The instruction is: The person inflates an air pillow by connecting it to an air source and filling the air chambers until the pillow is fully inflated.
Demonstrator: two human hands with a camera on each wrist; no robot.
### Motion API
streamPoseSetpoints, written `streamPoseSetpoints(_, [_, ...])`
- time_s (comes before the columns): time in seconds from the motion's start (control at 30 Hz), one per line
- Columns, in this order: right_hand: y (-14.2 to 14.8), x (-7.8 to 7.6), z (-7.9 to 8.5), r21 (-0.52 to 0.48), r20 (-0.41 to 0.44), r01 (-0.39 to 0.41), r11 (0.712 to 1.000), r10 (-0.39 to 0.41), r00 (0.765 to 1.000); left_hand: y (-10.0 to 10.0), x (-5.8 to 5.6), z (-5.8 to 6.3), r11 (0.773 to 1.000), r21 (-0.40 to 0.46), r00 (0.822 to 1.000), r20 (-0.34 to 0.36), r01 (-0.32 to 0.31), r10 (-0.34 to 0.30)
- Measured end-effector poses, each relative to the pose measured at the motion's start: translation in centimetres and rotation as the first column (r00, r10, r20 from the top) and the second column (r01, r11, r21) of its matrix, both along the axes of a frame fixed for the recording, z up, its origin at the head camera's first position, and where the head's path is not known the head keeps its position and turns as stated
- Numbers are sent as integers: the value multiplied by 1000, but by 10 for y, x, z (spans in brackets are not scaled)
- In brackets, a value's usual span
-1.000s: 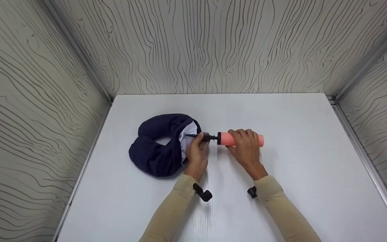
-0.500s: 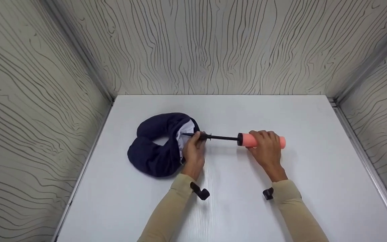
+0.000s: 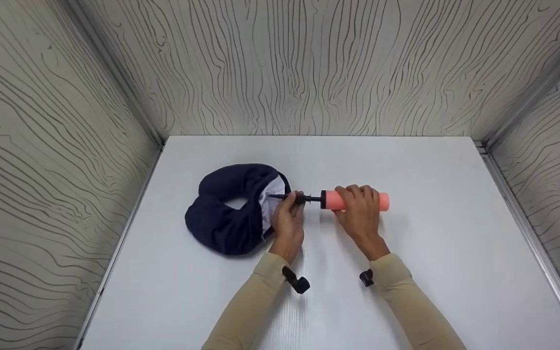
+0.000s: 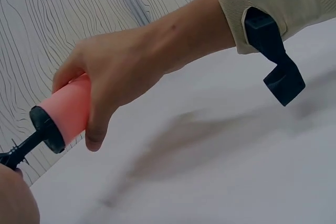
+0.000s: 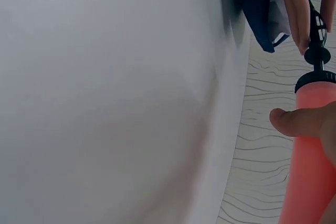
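Note:
A navy U-shaped neck pillow (image 3: 221, 228) lies on the table, with white lining showing at an opening on its right side. My left hand (image 3: 288, 226) pinches the black nozzle end of a hand pump, whose thin tip points into that white lining. Where the tip meets the lining is too small to make out. Around the pump's pink barrel (image 3: 331, 200) curl the fingers of my right hand (image 3: 361, 214). Only a short length of black rod shows between the two hands. In the right wrist view the thumb (image 5: 294, 121) lies across the pink barrel (image 5: 310, 182).
The white table (image 3: 435, 218) is bounded by a wood-patterned back wall (image 3: 280, 68) and side walls with metal edging. A black strap mount sits on each wrist, the left one (image 3: 297, 281) and the right one (image 3: 366, 277).
My right hand drew the pink barrel out to the right, exposing a long black rod, then brought it back left near the left hand. The left hand and pillow shifted only slightly.

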State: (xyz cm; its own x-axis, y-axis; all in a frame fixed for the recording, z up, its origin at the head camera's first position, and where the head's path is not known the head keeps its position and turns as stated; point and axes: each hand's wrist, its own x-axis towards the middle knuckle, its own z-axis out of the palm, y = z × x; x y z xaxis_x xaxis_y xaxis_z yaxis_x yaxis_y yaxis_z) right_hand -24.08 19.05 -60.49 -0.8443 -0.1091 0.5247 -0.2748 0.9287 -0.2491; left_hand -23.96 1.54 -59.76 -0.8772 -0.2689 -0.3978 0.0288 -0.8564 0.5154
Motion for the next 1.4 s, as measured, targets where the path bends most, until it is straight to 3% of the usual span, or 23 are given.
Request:
streamPoseSetpoints(0.3, [-2, -1, 2, 13, -20, -44, 999, 44, 999, -8, -5, 0, 1000, 17, 1000, 0, 24, -24])
streamPoseSetpoints(0.57, [31, 2, -3, -4, -1, -45, 999, 45, 999, -18, -10, -1, 999, 34, 999, 8, 39, -40])
streamPoseSetpoints(0.83, [62, 4, -3, -48, -23, 1, 999, -2, 1000, -21, -9, 0, 998, 30, 998, -30, 50, -49])
streamPoseSetpoints(1.23, [1, 1, -2, -12, -6, -11, 1000, 11, 1000, -2, -1, -1, 999, -31, 1000, -5, 20, -20])
streamPoseSetpoints(1.4, [-9, -1, -1, 15, -16, -29, 999, 30, 999, -1, -2, -2, 1000, -21, 1000, -4, 23, -23])
